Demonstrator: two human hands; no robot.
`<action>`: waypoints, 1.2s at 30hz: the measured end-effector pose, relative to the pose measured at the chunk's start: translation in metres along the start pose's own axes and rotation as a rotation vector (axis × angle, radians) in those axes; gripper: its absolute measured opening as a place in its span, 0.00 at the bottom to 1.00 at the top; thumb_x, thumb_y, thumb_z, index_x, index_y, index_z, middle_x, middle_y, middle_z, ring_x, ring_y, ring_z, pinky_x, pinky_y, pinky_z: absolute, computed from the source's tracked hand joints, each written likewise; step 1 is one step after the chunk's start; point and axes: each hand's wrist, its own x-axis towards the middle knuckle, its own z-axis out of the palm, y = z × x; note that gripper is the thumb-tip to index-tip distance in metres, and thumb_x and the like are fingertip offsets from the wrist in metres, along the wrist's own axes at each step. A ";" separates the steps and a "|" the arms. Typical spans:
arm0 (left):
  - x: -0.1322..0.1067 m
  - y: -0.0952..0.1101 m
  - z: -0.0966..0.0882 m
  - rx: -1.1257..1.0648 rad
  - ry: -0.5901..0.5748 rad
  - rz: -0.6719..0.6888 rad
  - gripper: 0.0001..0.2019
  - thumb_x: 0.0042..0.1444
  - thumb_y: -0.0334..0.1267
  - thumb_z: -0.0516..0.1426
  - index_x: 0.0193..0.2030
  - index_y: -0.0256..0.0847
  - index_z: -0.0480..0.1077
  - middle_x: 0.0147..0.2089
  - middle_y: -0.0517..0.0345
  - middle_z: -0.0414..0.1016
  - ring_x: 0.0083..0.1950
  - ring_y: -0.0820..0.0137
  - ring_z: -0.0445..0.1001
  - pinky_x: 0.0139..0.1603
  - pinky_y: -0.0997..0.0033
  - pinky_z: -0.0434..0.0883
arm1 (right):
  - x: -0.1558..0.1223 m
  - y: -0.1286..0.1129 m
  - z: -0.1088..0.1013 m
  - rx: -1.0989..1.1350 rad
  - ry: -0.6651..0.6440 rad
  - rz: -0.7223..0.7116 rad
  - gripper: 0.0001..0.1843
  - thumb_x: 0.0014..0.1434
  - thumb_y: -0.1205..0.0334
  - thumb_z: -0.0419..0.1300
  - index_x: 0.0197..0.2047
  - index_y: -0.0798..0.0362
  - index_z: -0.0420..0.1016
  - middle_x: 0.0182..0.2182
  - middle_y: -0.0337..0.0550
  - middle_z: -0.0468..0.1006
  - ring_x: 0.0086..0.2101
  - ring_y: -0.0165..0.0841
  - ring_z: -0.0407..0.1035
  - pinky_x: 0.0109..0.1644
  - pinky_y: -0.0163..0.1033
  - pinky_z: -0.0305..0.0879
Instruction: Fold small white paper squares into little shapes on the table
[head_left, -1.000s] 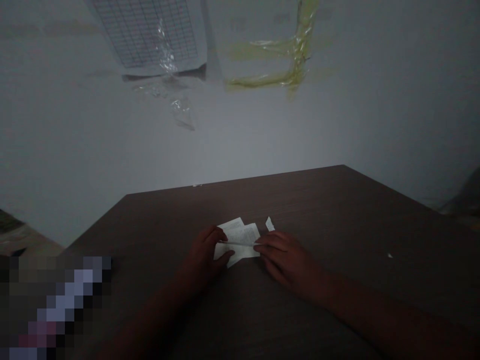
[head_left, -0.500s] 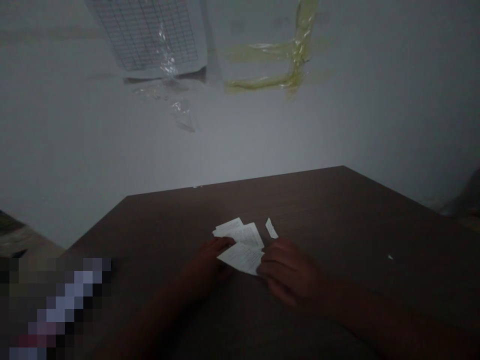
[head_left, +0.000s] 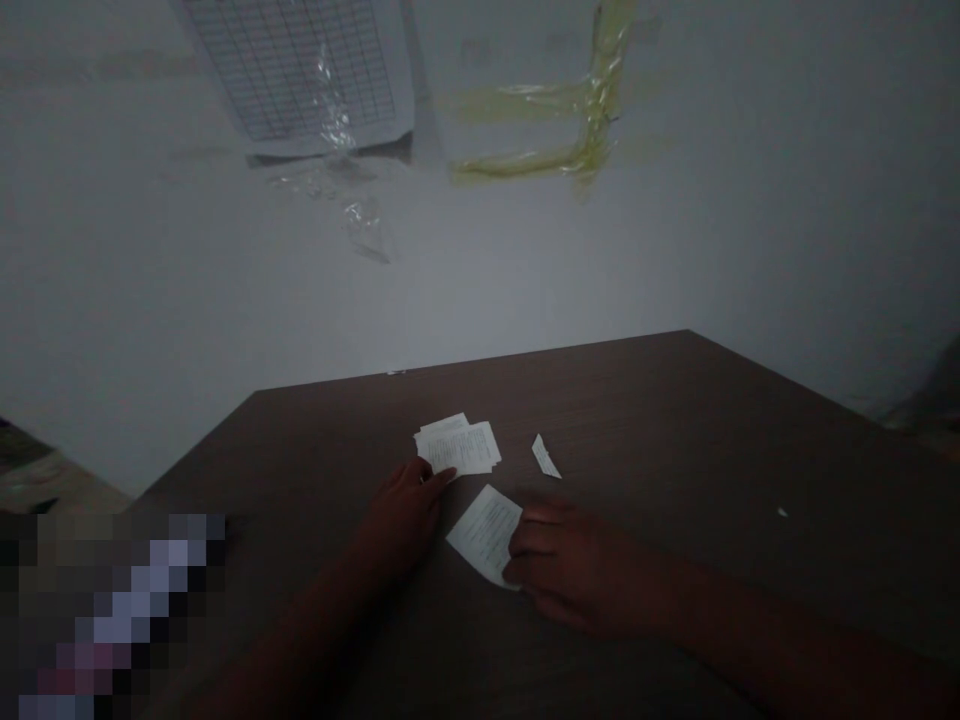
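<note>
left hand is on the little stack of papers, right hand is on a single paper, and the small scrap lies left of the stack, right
No. The head view shows the small scrap lying right of the stack, not left. The left hand is on the stack and the right hand is on the single paper, as you say.

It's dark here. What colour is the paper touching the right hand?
White paper with small dark print; head view.
</note>
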 end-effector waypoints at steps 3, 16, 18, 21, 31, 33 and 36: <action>-0.002 0.002 0.002 0.024 -0.014 0.014 0.26 0.86 0.33 0.58 0.82 0.44 0.87 0.69 0.37 0.89 0.70 0.42 0.88 0.77 0.38 0.87 | 0.000 -0.001 0.002 -0.002 -0.040 -0.003 0.04 0.81 0.64 0.74 0.54 0.46 0.92 0.47 0.44 0.95 0.50 0.44 0.86 0.57 0.49 0.82; -0.015 0.023 -0.011 -0.220 -0.057 0.292 0.21 0.81 0.29 0.61 0.73 0.45 0.87 0.77 0.41 0.89 0.76 0.49 0.89 0.82 0.47 0.87 | 0.002 0.000 0.002 0.061 -0.186 0.051 0.06 0.79 0.67 0.70 0.54 0.51 0.89 0.49 0.48 0.95 0.49 0.45 0.84 0.64 0.53 0.80; -0.017 0.022 -0.011 -0.227 -0.116 0.358 0.21 0.79 0.27 0.63 0.71 0.47 0.87 0.77 0.44 0.90 0.77 0.49 0.89 0.84 0.47 0.86 | 0.002 -0.002 -0.001 0.048 -0.200 0.093 0.08 0.78 0.68 0.69 0.55 0.52 0.89 0.50 0.49 0.95 0.50 0.46 0.83 0.65 0.54 0.80; -0.018 0.021 -0.010 -0.231 -0.141 0.381 0.21 0.77 0.27 0.65 0.71 0.46 0.87 0.79 0.45 0.89 0.79 0.48 0.88 0.86 0.44 0.84 | 0.001 -0.002 -0.003 0.031 -0.157 0.126 0.10 0.76 0.71 0.69 0.56 0.50 0.87 0.52 0.49 0.93 0.53 0.48 0.83 0.66 0.55 0.81; -0.018 0.022 -0.019 -0.275 -0.220 0.329 0.24 0.76 0.38 0.72 0.77 0.48 0.87 0.83 0.44 0.87 0.83 0.43 0.84 0.89 0.41 0.81 | -0.007 0.001 0.012 -0.028 0.203 0.236 0.14 0.73 0.79 0.70 0.51 0.49 0.82 0.49 0.45 0.83 0.43 0.40 0.75 0.45 0.42 0.71; -0.018 0.022 -0.020 -0.273 -0.221 0.326 0.26 0.76 0.39 0.73 0.78 0.50 0.86 0.83 0.44 0.87 0.83 0.43 0.84 0.89 0.42 0.81 | -0.008 -0.002 0.012 -0.007 0.234 0.261 0.13 0.75 0.78 0.71 0.51 0.49 0.82 0.48 0.44 0.82 0.41 0.38 0.75 0.43 0.41 0.68; -0.018 0.025 -0.021 -0.259 -0.229 0.323 0.29 0.74 0.40 0.74 0.80 0.50 0.86 0.84 0.44 0.86 0.85 0.41 0.83 0.91 0.39 0.79 | -0.008 -0.005 0.010 0.023 0.264 0.237 0.11 0.78 0.77 0.70 0.52 0.50 0.81 0.47 0.44 0.82 0.41 0.38 0.77 0.43 0.42 0.70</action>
